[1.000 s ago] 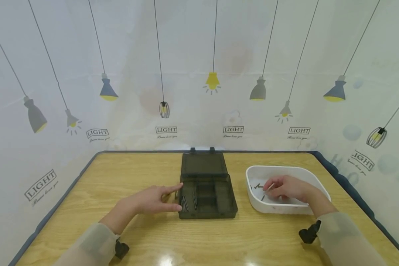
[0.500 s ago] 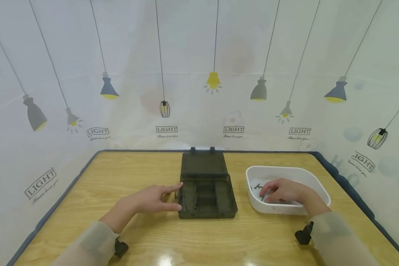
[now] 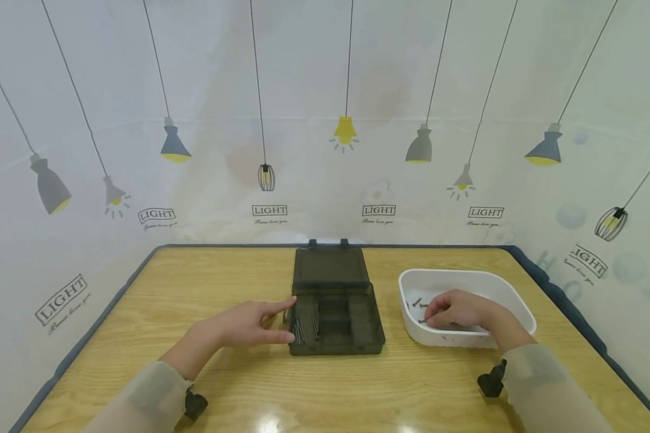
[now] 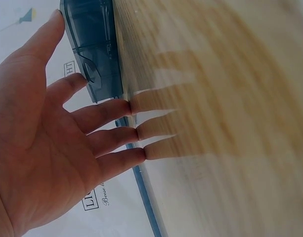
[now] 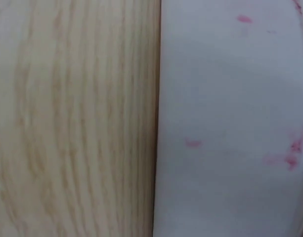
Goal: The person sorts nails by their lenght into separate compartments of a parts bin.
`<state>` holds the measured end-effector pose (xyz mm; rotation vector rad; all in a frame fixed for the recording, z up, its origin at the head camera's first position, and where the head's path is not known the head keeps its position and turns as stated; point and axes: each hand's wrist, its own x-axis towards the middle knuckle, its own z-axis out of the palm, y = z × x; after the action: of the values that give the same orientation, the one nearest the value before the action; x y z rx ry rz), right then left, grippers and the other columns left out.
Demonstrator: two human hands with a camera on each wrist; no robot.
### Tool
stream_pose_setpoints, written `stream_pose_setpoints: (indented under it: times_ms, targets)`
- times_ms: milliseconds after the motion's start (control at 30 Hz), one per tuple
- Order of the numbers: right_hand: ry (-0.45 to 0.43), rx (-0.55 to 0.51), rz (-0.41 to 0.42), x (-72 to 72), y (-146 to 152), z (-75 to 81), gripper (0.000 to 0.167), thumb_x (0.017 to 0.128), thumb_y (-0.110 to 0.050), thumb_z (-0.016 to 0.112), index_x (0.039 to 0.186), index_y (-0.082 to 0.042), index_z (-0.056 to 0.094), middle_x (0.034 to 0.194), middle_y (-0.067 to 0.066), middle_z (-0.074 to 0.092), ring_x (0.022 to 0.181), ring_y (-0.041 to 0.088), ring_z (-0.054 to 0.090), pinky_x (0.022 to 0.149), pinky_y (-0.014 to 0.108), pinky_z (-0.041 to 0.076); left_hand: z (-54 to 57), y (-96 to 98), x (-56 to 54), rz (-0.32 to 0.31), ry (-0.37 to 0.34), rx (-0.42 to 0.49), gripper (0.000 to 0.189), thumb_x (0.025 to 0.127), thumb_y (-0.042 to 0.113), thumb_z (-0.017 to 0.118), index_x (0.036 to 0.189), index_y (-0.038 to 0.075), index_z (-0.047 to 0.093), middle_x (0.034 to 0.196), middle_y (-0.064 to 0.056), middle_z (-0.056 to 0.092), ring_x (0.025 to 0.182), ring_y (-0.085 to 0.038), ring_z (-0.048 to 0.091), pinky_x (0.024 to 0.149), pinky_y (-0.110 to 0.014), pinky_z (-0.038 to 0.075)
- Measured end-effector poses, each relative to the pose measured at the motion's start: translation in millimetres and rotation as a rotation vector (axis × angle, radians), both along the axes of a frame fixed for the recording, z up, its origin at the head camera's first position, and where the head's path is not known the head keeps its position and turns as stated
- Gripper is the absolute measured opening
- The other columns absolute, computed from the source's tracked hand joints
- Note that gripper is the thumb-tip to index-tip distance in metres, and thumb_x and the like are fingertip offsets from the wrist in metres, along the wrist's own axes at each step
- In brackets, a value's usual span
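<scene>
In the head view my left hand [image 3: 244, 325] steadies the left side of a dark see-through compartment box [image 3: 365, 347], thumb and index finger at its wall. The left wrist view shows the same hand [image 4: 57, 123] with the other fingers stretched out, fingertips at the wooden surface. The box's lid [image 3: 330, 267] is folded back, and several thin dark screws [image 3: 300, 331] lie in its left compartments. My right hand [image 3: 460, 310] reaches into a white tray [image 3: 504, 341], thumb and index finger pinching a small screw [image 3: 423, 321]. Its other fingers are partly hidden.
More screws [image 3: 417, 302] lie in the tray's left end. The wooden table [image 3: 330, 391] ends at a printed cloth wall [image 3: 325, 198] behind the box. In the right wrist view, the tray's outer wall [image 5: 225, 98] has pink smudges.
My right hand has moved left and slightly down inside the tray, its fingertips closing at a screw, which has turned. My left hand stays at the box.
</scene>
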<state>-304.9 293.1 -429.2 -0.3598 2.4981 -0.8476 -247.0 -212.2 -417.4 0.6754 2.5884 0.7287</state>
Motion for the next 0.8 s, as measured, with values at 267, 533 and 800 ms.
stream_pose_setpoints:
  times_ms: [267, 533, 800]
  targets:
    - [-0.015, -0.011, -0.001, 0.6, 0.8, 0.5, 0.017, 0.103, -0.025, 0.077, 0.11, -0.009, 0.078, 0.101, 0.001, 0.072, 0.096, 0.021, 0.057, 0.086, 0.036, 0.042, -0.4, 0.4, -0.6, -0.009, -0.004, 0.01, 0.09, 0.101, 0.068, 0.069, 0.175, 0.031, 0.032, 0.165, -0.013, 0.057, 0.09, -0.015, 0.064, 0.1, -0.048, 0.052]
    - [-0.026, -0.023, 0.015, 1.2, 0.6, 2.1, 0.017, 0.106, -0.024, 0.074, 0.111, -0.008, 0.075, 0.1, 0.002, 0.07, 0.095, 0.021, 0.057, 0.085, 0.036, 0.043, 0.3, 0.0, 0.3, -0.02, 0.0, 0.013, 0.09, 0.102, 0.067, 0.069, 0.175, 0.029, 0.032, 0.155, -0.013, 0.065, 0.075, -0.014, 0.052, 0.09, -0.044, 0.048]
    - [-0.017, -0.004, 0.006, -1.3, 4.1, 1.2, 0.018, 0.106, -0.025, 0.074, 0.112, -0.008, 0.076, 0.104, 0.002, 0.071, 0.098, 0.021, 0.058, 0.087, 0.037, 0.043, 0.0, 1.0, -0.3, -0.009, 0.003, 0.0, 0.089, 0.101, 0.068, 0.069, 0.175, 0.032, 0.032, 0.15, -0.011, 0.068, 0.081, -0.019, 0.063, 0.095, -0.046, 0.052]
